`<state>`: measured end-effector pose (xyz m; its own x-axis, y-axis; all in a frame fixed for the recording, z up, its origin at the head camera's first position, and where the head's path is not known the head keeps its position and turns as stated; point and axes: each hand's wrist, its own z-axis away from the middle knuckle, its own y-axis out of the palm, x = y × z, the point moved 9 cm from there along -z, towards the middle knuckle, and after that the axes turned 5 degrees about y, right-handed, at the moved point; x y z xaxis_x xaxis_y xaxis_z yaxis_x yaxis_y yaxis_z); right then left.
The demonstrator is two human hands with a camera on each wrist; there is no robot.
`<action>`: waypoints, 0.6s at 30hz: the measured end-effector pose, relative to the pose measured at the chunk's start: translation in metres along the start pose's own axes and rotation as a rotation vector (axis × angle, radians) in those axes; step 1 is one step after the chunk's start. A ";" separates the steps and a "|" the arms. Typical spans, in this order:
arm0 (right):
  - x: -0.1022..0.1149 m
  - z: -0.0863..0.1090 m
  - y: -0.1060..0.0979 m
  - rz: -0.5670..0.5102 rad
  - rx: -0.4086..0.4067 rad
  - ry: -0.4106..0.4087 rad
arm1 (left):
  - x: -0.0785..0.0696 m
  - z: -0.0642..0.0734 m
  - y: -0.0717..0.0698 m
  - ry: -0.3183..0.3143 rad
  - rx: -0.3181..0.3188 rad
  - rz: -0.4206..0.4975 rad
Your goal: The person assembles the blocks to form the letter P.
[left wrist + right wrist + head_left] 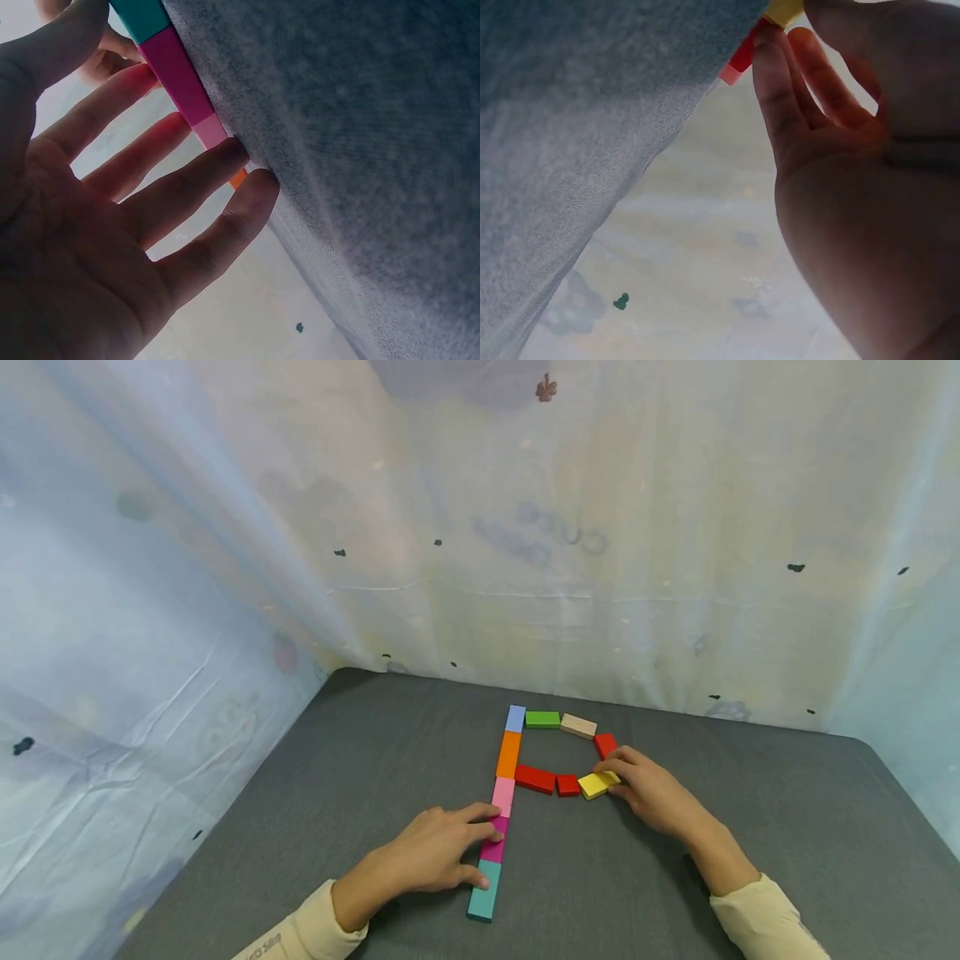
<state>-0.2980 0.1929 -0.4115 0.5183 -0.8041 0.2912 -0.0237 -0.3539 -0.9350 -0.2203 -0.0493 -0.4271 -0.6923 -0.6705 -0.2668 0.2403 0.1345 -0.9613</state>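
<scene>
Flat coloured blocks lie end to end on dark grey cloth. My left hand [431, 852] rests its extended fingers on the straight column, over the magenta block [492, 847] and its neighbours. Its thumb touches the teal block [483, 902] at the near end. In the left wrist view the spread fingers reach along the magenta block [176, 79]. My right hand [660, 797] pinches a yellow block [596, 785] between thumb and fingers, beside a small red block [567, 786]. The right fingers partly cover another red block [605, 744]. In the right wrist view only the yellow block's edge [784, 11] shows.
Up the column follow a pink block [503, 796], an orange block [508, 753] and a light blue block [515, 718]. A green block [542, 720], a plain wooden block [578, 726] and a long red block [535, 779] belong to the loop. Pale curtain [525, 527] hangs behind the table.
</scene>
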 end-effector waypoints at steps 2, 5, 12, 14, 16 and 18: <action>-0.001 0.000 0.000 0.008 -0.002 0.014 | 0.000 0.000 0.000 -0.005 0.007 0.002; -0.004 0.000 0.000 0.025 -0.005 0.053 | 0.001 0.000 0.001 -0.013 0.014 0.000; -0.008 0.000 0.000 0.051 0.001 0.134 | 0.001 0.000 0.001 -0.007 0.002 0.001; -0.009 0.000 0.000 0.059 0.012 0.143 | 0.001 0.000 0.001 -0.003 -0.001 0.000; -0.010 0.001 0.001 0.065 0.024 0.152 | 0.001 0.000 0.001 -0.005 0.002 0.002; -0.010 0.001 0.001 0.070 0.030 0.157 | 0.001 0.000 0.001 -0.002 0.000 0.001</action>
<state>-0.3027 0.2011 -0.4159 0.3766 -0.8916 0.2513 -0.0283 -0.2823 -0.9589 -0.2206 -0.0495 -0.4279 -0.6908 -0.6715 -0.2681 0.2411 0.1356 -0.9610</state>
